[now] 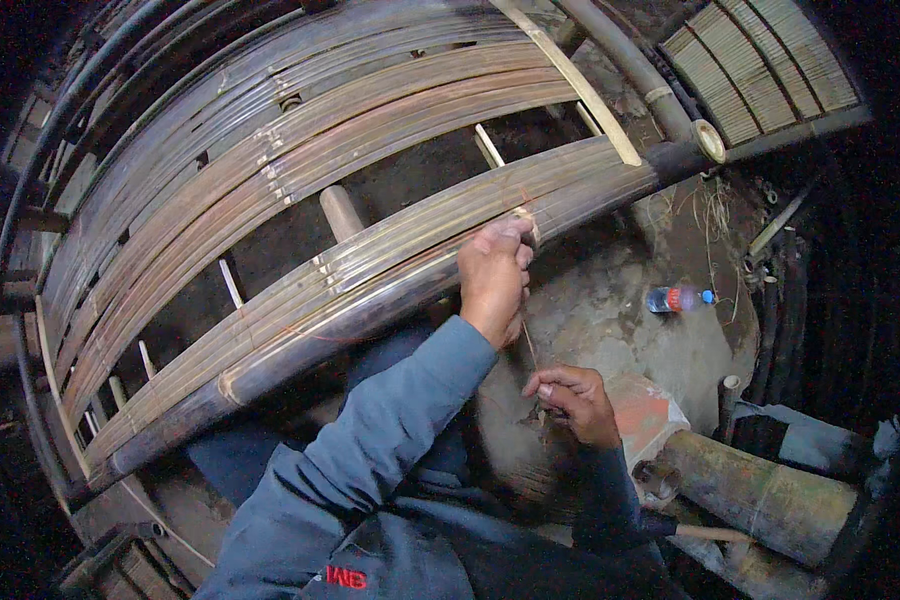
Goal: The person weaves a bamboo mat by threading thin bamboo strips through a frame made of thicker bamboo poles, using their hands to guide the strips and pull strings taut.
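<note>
My left hand (494, 280) is closed at the front pole (380, 308) of a large bamboo frame, its fingers pinched beside a pale binding (523, 214) wrapped round the pole. From under this hand a thin, pale binding strip (530, 345) runs down to my right hand (577, 400). My right hand is lower and to the right, its thumb and fingers closed on the strip. Flat bamboo slats (420, 222) lie in bundles along the frame, right behind the pole. The strip's path within my left fingers is hidden.
A clear plastic bottle (678, 299) with a blue cap lies on the concrete floor (610, 310). At the lower right are a thick bamboo section (770, 490) and an orange-and-white block (650, 415). A slatted bamboo panel (765, 70) stands at the far right.
</note>
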`<state>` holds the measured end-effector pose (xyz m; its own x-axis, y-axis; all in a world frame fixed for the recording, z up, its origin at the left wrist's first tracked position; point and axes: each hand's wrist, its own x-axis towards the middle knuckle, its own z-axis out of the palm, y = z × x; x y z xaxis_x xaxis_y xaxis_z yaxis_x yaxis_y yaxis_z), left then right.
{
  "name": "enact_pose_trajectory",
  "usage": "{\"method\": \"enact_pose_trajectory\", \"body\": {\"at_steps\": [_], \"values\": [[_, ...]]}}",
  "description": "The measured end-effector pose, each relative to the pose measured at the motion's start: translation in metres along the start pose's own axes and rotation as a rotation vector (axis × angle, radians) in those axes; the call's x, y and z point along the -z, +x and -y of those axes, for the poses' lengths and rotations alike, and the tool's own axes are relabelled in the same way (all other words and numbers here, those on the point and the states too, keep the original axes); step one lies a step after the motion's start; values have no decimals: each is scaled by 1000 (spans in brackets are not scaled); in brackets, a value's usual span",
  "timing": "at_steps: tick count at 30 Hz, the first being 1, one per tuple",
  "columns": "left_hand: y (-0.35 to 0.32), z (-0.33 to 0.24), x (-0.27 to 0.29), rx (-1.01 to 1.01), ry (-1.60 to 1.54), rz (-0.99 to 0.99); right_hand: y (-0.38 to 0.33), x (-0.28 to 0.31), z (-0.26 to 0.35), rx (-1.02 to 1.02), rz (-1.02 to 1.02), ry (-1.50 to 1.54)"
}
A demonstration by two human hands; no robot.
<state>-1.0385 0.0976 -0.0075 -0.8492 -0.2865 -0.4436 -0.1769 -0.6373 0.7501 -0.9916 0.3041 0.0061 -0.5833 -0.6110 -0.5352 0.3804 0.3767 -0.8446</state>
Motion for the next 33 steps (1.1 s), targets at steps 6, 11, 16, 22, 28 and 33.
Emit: {"method": "enact_pose_trajectory", "body": {"at_steps": [6,11,16,22,28,33], "values": [[-66,-4,-49,-608,722,356,-28,53,-28,131,-117,238],[-84,19,-22,-499,840,476,68,100,-21,184,-533,51],[-94,-2,2,-495,684,484,160,70,-36,415,-354,290],[-80,8,31,-384,658,328,88,37,5,391,-365,644],[-71,25,29,-189,301,315,-101,104,9,789,-305,706],[-58,16,-17,30,-270,321,-123,68,-51,148,82,-489]]}}
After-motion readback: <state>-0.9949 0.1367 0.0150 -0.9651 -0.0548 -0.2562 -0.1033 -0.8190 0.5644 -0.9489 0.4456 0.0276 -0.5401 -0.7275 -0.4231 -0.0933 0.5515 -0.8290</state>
